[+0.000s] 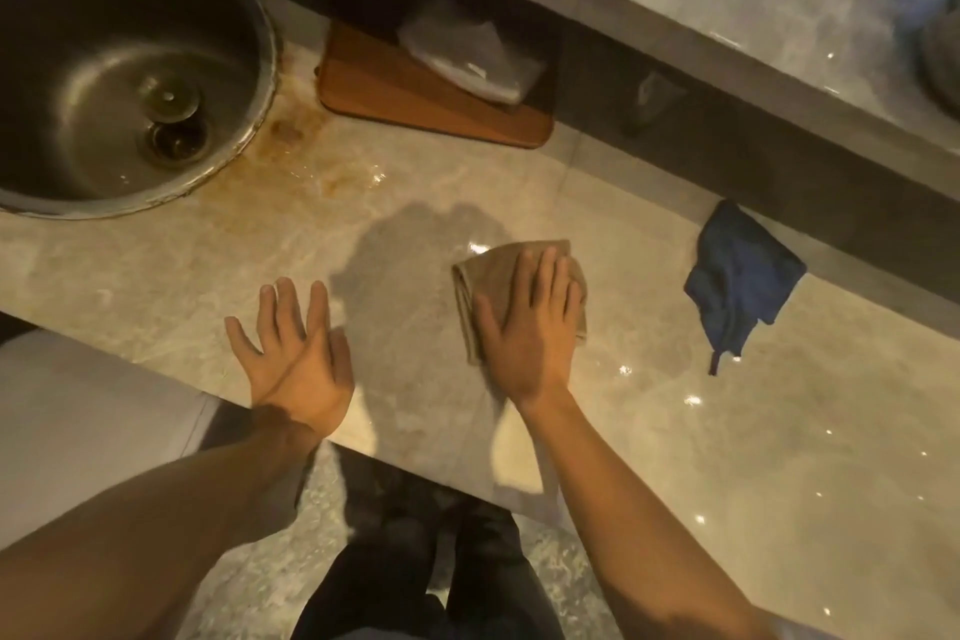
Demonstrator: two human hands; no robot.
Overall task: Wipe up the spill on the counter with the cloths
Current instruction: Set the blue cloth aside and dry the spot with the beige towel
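Nearest the counter edge, left hand (291, 359): flat on the counter (156, 286), fingers spread, grasping nothing.
Right hand (530, 322): palm down with fingers extended, pressing on the tan cloth (480, 276); not clenched around it.
Tan cloth: folded, lying on the counter under the right hand, its left and far edges showing.
Spill (649, 379): wet sheen with glints on the counter right of the tan cloth; extent unclear.
Blue cloth (737, 276): crumpled, lying apart to the right against the raised ledge (779, 161).
Stain (311, 166): brownish marks on the counter beside the sink (130, 68) rim.
Cutting board (415, 99): wooden, far side, 1 clear bag (467, 52) on it.
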